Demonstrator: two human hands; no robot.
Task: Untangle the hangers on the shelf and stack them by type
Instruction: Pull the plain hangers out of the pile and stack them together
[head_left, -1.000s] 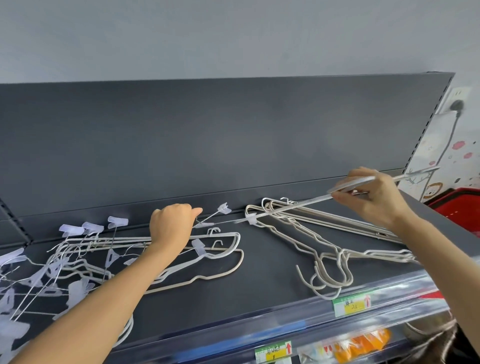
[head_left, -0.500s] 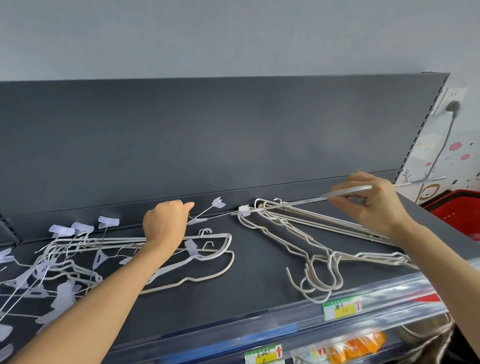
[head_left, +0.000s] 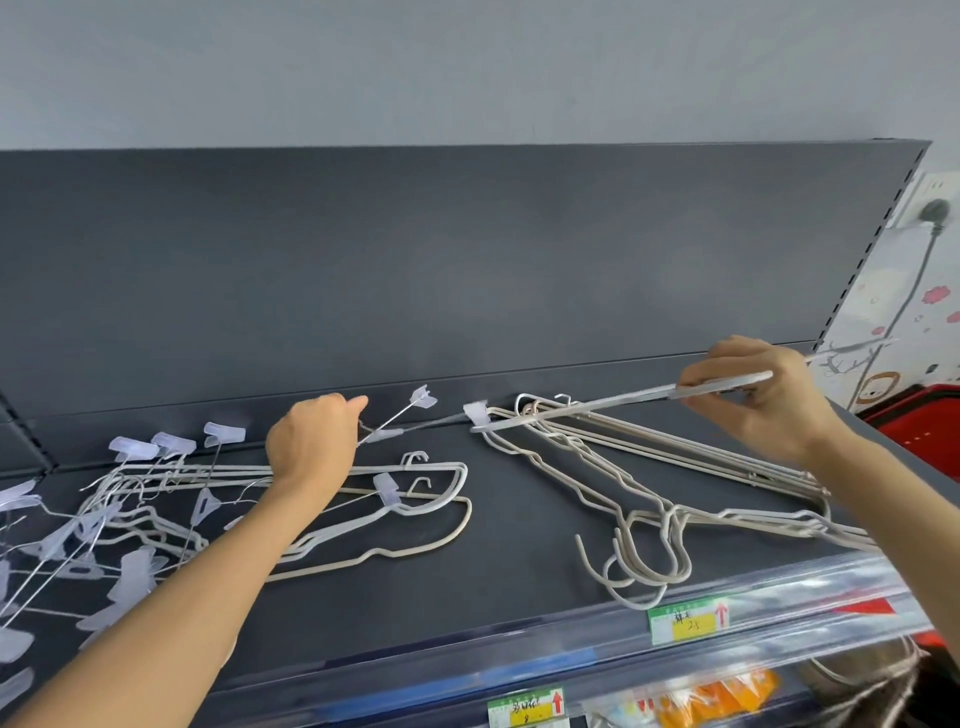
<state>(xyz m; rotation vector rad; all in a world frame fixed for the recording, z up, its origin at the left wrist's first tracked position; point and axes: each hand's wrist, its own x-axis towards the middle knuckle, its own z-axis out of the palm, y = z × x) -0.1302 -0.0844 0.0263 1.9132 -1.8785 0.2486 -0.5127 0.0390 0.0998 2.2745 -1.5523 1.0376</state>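
Observation:
On the dark shelf (head_left: 519, 582) lie two heaps of hangers. A stack of cream plain hangers (head_left: 644, 499) sits at the right, hooks toward the front edge. A tangle of clip hangers (head_left: 135, 499) with pale clips spreads at the left, mixed with a few cream ones. My right hand (head_left: 763, 400) pinches one clip hanger (head_left: 582, 413) by its bar, held level above the cream stack. My left hand (head_left: 311, 441) is curled over the tangle and grips the thin wire hook end of a clip hanger near a raised clip (head_left: 423, 399).
The shelf's tall dark back panel (head_left: 467, 260) rises behind. A clear price rail (head_left: 685, 621) with yellow tags runs along the front edge. A red basket (head_left: 919, 421) stands off the shelf's right end, beside a wall socket (head_left: 935, 210) and its cable.
My right hand has drawn the clip hanger a little rightward and up, its near clip now just left of the cream stack. My left hand stays on the tangle.

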